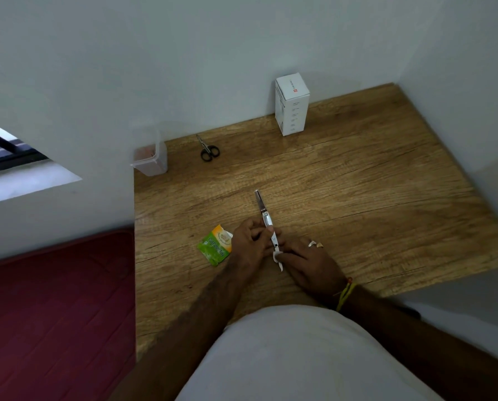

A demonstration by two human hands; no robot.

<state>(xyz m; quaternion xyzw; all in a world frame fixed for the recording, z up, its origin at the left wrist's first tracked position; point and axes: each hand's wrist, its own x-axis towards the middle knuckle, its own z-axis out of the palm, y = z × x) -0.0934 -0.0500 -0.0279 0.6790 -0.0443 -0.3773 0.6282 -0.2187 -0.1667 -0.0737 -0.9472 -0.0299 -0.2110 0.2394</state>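
A pair of white-handled scissors (263, 211) with closed steel blades points away from me over the wooden table (357, 198). Both hands meet at its handles. My left hand (249, 244) grips the handle part from the left, fingers curled round it. My right hand (308, 263), wearing rings, holds the lower handle loop from the right. A green and orange sachet (215, 246) lies flat on the table just left of my left hand, partly hidden under it.
Small black-handled scissors (207, 149) lie near the back wall. A clear plastic container (150, 157) stands at the table's back left corner, a tall white box (291, 104) at the back. A red mat (56, 314) covers the floor on the left.
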